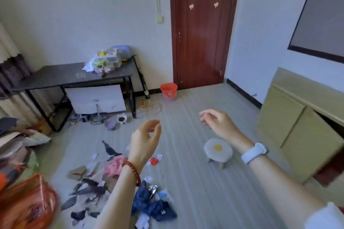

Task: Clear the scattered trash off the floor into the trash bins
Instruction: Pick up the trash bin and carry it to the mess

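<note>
Many scraps of trash [119, 178], crumpled, torn, pink, blue, black, silver

Both arms were raised over the floor, the left hand [146, 135] and right hand [216, 120] loosely curled and holding nothing. Scattered trash [115, 182] lay on the grey floor [195, 182] beneath the left arm: paper scraps, a pink bag, blue wrappers. An orange bin [26, 204] stood blurred at lower left; a second red bin [168, 91] sat by the door [202, 33], well apart from the litter. A small stool [218, 150] stood under the right wrist.
</note>
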Available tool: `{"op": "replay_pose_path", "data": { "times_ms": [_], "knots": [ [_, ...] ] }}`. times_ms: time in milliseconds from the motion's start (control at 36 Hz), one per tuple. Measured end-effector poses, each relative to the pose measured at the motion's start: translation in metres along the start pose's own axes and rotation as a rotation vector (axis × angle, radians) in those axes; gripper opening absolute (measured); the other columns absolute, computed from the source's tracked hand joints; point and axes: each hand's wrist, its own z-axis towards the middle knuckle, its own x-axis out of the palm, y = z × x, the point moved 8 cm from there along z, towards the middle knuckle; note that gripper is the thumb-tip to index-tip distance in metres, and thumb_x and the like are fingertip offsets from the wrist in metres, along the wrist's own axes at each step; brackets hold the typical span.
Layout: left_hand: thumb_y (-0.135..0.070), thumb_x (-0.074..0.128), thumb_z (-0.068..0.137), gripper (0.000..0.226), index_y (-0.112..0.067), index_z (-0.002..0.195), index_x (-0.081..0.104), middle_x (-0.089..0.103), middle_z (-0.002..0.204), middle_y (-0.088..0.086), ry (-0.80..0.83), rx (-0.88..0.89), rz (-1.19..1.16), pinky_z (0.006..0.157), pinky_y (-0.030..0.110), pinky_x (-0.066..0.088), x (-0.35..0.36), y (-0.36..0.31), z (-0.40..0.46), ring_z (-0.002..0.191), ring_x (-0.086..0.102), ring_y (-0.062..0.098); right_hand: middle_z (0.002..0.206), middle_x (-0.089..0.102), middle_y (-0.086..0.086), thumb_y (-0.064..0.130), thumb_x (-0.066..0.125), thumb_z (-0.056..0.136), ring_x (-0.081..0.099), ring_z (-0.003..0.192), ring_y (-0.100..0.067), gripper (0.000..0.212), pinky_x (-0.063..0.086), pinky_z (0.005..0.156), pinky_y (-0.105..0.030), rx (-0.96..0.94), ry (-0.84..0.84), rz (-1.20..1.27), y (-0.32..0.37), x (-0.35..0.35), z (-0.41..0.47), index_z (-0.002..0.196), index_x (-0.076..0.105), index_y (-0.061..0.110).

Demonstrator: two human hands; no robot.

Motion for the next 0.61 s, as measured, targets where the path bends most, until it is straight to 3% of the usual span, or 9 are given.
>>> {"op": "replay_pose_path", "data": {
  "times_ms": [83,167,278,417,611],
  "knots": [
    [-0.022,0.049,0.094,0.023,-0.012,0.111,0.062,0.061,0.097,-0.006,0.081,-0.095,-0.005,0.078,0.019,0.042,0.054,0.042,0.022,0.091,0.058,0.01,0.085,0.062,-0.009,0.003,0.044,0.094,0.06,0.061,-0.001,0.019,0.044,0.058,-0.006,0.095,-0.004,0.029,-0.074,0.0,0.027,0.1,0.062,0.006],
    [-0.021,0.05,0.094,0.023,-0.011,0.11,0.063,0.061,0.095,-0.007,0.122,-0.196,0.009,0.078,0.02,0.042,0.102,0.079,0.058,0.092,0.058,0.011,0.084,0.064,-0.012,0.004,0.044,0.094,0.06,0.067,-0.017,0.021,0.047,0.063,-0.028,0.244,0.007,-0.014,-0.155,-0.001,0.058,0.089,0.059,0.018],
    [-0.019,0.05,0.093,0.022,-0.01,0.106,0.065,0.062,0.091,-0.005,0.147,-0.342,0.029,0.079,0.022,0.042,0.165,0.11,0.124,0.091,0.059,0.011,0.085,0.065,-0.013,0.003,0.044,0.093,0.059,0.07,-0.021,0.018,0.047,0.075,-0.033,0.403,0.076,-0.034,-0.219,0.0,0.107,0.098,0.062,0.006],
    [-0.018,0.049,0.093,0.022,-0.009,0.108,0.063,0.063,0.098,-0.005,0.204,-0.403,-0.022,0.073,0.007,0.04,0.228,0.117,0.201,0.093,0.057,0.006,0.086,0.064,-0.006,0.005,0.043,0.093,0.06,0.08,-0.02,0.021,0.046,0.078,-0.03,0.421,0.172,-0.051,-0.236,0.017,0.198,0.1,0.063,0.009],
    [-0.016,0.051,0.092,0.021,-0.01,0.109,0.063,0.064,0.093,-0.002,0.135,-0.545,0.059,0.073,0.015,0.04,0.216,0.187,0.295,0.09,0.059,0.011,0.093,0.063,-0.001,0.01,0.045,0.094,0.059,0.087,-0.015,0.023,0.041,0.081,-0.022,0.345,0.319,-0.124,-0.246,0.055,0.343,0.109,0.062,0.008]
  ]
}}
